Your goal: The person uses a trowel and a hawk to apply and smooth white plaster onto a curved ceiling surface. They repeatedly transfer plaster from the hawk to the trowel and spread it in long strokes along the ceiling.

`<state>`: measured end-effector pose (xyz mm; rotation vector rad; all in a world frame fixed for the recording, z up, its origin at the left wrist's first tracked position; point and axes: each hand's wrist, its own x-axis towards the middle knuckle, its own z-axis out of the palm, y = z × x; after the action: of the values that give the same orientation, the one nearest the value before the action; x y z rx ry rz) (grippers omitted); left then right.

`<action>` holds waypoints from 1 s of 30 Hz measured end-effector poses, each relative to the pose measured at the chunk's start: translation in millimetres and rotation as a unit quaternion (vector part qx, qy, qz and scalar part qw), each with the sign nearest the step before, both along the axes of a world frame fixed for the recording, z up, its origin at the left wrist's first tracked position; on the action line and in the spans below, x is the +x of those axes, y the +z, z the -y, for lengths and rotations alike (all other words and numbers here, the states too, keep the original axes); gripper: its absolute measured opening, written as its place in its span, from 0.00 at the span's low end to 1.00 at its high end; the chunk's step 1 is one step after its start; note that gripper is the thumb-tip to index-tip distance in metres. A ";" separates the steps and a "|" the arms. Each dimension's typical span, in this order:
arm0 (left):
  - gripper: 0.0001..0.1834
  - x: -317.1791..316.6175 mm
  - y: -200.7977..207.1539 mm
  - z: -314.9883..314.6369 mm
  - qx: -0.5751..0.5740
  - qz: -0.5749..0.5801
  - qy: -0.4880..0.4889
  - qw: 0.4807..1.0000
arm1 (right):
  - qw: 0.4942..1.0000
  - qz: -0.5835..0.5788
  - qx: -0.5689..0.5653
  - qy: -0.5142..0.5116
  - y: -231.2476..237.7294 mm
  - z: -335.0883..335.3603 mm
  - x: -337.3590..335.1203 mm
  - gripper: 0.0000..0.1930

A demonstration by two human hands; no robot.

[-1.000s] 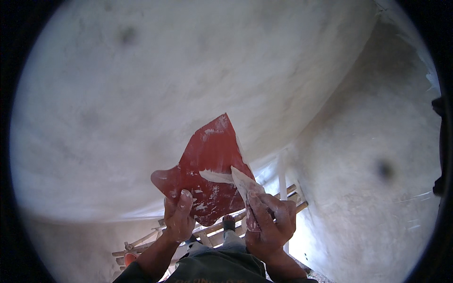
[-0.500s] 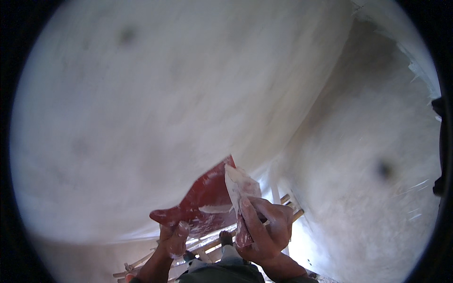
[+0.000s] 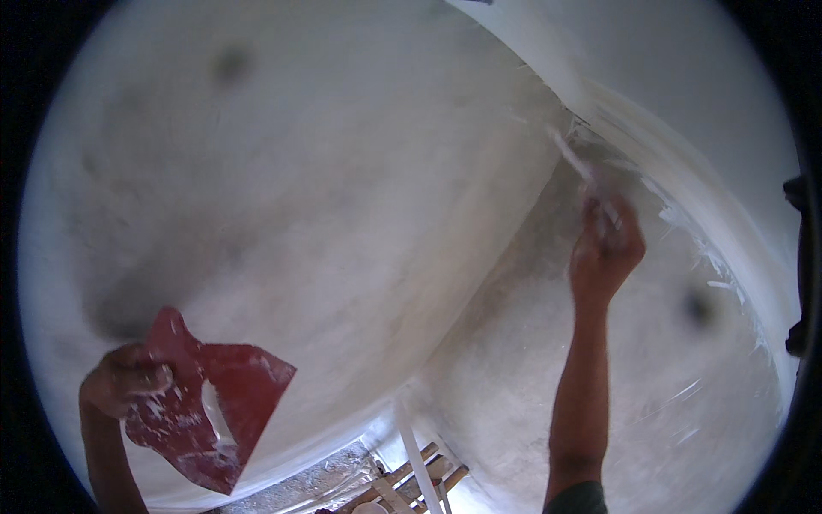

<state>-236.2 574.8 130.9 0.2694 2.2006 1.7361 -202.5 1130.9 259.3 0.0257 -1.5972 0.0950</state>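
My left hand (image 3: 120, 385) grips a red flat putty board (image 3: 253, 373) by its edge at the lower left. A streak of white putty (image 3: 215, 413) and smaller smears lie on the board. My right hand (image 3: 606, 257) is stretched up and away at the right, closed around a putty scraper (image 3: 575, 159) that is seen edge-on and somewhat blurred. The scraper's tip is at the upper end of the wall corner (image 3: 556, 128), just below the pale ceiling edge; whether it touches cannot be told.
Two grey plastered walls, the left one (image 3: 325, 188) and the right one (image 3: 514, 368), meet in a slanting corner. A smooth pale ceiling band (image 3: 676, 146) curves along the upper right, with rough white putty at its edge. Wooden poles (image 3: 398, 475) stand far below.
My right hand has gone up and away to the corner with the scraper. My left hand has moved left with the board, now apart from the scraper. The view has shifted toward the ceiling.
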 end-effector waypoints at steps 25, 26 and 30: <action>0.21 -35.3 -5.5 13.8 -0.003 0.118 -0.326 0.938 | 0.984 -0.114 0.118 0.072 103.6 11.8 -124.0 0.12; 0.21 -35.0 -5.3 14.6 0.006 0.118 -0.329 0.937 | 0.982 -0.136 0.108 0.068 100.4 12.4 -127.0 0.11; 0.21 -32.4 -6.2 16.9 -0.005 0.101 -0.317 0.943 | 0.977 -0.176 0.116 0.037 81.2 17.4 -135.0 0.11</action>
<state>-268.5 558.0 124.7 0.6795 1.7114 1.3205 -337.5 1113.5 340.4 0.2702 -1.2464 -0.0383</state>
